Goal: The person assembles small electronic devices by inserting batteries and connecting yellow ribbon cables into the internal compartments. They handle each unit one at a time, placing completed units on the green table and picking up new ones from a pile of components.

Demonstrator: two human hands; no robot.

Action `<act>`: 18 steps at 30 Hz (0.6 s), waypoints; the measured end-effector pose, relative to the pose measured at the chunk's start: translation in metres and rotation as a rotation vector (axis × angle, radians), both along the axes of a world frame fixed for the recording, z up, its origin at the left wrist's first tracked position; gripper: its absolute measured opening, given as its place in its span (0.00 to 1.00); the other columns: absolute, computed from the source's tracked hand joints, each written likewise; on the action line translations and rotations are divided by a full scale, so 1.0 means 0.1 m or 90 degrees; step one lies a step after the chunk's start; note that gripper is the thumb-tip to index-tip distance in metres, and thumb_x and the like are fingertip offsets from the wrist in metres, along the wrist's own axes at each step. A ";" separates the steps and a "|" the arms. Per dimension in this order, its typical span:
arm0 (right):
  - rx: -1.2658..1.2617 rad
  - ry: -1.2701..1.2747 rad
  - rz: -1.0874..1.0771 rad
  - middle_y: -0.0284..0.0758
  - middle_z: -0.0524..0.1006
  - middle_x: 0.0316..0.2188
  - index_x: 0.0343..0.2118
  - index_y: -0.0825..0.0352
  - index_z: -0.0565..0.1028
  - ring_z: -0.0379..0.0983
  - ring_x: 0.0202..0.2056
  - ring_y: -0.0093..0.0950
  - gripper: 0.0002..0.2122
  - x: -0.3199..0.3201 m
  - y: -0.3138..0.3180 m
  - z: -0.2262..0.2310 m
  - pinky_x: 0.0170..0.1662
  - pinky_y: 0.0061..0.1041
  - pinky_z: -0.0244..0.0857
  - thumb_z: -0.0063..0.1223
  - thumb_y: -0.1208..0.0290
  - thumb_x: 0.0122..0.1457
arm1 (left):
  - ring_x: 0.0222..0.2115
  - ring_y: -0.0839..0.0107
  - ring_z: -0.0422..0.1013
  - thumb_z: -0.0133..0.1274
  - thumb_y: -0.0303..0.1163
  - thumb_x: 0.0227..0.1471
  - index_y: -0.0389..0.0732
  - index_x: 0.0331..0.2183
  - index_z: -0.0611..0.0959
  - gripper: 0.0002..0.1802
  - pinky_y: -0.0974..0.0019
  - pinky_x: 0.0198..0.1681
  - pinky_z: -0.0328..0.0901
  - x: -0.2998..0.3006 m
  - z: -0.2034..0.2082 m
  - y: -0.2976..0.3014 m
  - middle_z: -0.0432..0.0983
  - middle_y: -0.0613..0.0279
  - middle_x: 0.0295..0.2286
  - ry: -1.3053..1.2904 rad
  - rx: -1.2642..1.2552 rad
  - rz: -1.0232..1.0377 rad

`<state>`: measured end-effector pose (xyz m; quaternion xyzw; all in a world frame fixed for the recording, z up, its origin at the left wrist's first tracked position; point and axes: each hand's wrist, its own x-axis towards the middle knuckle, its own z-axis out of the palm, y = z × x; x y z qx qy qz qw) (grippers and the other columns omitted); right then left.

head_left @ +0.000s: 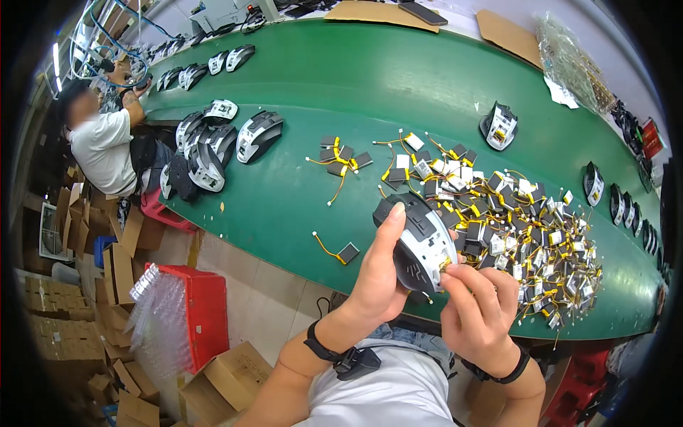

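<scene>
My left hand (376, 285) is wrapped round a black-and-white shell (428, 243) shaped like a computer mouse, tilted above the table's near edge. Its thumb lies along the black upper part. At the white right end of the shell, my right hand (482, 302) is closed in a pinch beside a small yellow bit; what its fingertips hold is hidden. Just beyond both hands spreads a heap of small battery packs (526, 235), black and silver with yellow tape and thin wires. One lone battery pack (348, 253) lies left of my left hand.
Several similar shells (208, 167) stand grouped on the green table (284, 213) at left; another shell (500, 127) is behind the heap, and more line the right side. A person (107, 139) sits at far left. A red crate (203, 313) and cardboard boxes (231, 381) occupy the floor.
</scene>
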<state>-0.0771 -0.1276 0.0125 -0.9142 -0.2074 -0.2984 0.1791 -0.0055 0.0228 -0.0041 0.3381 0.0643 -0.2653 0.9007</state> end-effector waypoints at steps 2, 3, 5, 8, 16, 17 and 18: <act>0.014 0.007 -0.019 0.32 0.75 0.41 0.36 0.64 0.80 0.68 0.35 0.31 0.17 0.02 0.01 0.02 0.38 0.29 0.60 0.55 0.79 0.37 | 0.37 0.57 0.77 0.31 0.58 0.62 0.36 0.50 0.72 0.35 0.58 0.43 0.72 0.00 0.04 -0.03 0.77 0.47 0.39 -0.020 0.013 0.003; 0.031 0.021 -0.024 0.33 0.75 0.40 0.35 0.64 0.80 0.68 0.35 0.32 0.17 0.03 0.01 0.04 0.38 0.29 0.60 0.55 0.80 0.37 | 0.38 0.58 0.77 0.31 0.58 0.62 0.35 0.49 0.72 0.35 0.58 0.44 0.72 0.00 0.09 -0.04 0.77 0.47 0.39 -0.031 0.030 0.007; 0.100 0.061 -0.006 0.35 0.74 0.39 0.35 0.65 0.80 0.68 0.35 0.33 0.17 0.05 -0.03 0.05 0.38 0.30 0.60 0.54 0.81 0.36 | 0.39 0.60 0.76 0.31 0.58 0.62 0.35 0.49 0.72 0.35 0.59 0.44 0.72 0.00 0.10 -0.06 0.77 0.47 0.39 -0.042 0.047 0.000; 0.184 0.097 0.049 0.36 0.73 0.40 0.35 0.65 0.79 0.68 0.36 0.35 0.18 0.07 -0.08 0.00 0.38 0.30 0.62 0.54 0.84 0.35 | 0.38 0.61 0.76 0.31 0.57 0.62 0.34 0.49 0.73 0.35 0.60 0.44 0.72 0.02 0.08 -0.03 0.77 0.47 0.39 -0.024 0.026 -0.027; 0.321 0.124 0.090 0.37 0.76 0.39 0.35 0.68 0.77 0.71 0.39 0.38 0.16 -0.06 -0.08 -0.07 0.43 0.34 0.67 0.53 0.85 0.39 | 0.36 0.56 0.77 0.35 0.57 0.60 0.33 0.49 0.72 0.35 0.56 0.41 0.73 0.11 0.09 0.02 0.77 0.45 0.39 -0.040 0.040 -0.095; 0.312 0.122 0.073 0.37 0.76 0.39 0.35 0.67 0.77 0.71 0.40 0.39 0.16 -0.08 -0.08 -0.06 0.43 0.35 0.67 0.53 0.85 0.39 | 0.36 0.56 0.77 0.37 0.57 0.60 0.33 0.49 0.72 0.34 0.56 0.41 0.73 0.16 0.11 0.07 0.77 0.45 0.39 -0.061 0.042 -0.114; 0.303 0.120 0.055 0.37 0.76 0.39 0.35 0.67 0.77 0.71 0.40 0.39 0.16 -0.09 -0.09 -0.04 0.43 0.35 0.67 0.52 0.85 0.39 | 0.37 0.55 0.77 0.38 0.56 0.60 0.33 0.49 0.72 0.34 0.55 0.41 0.73 0.22 0.12 0.11 0.77 0.45 0.39 -0.081 0.045 -0.134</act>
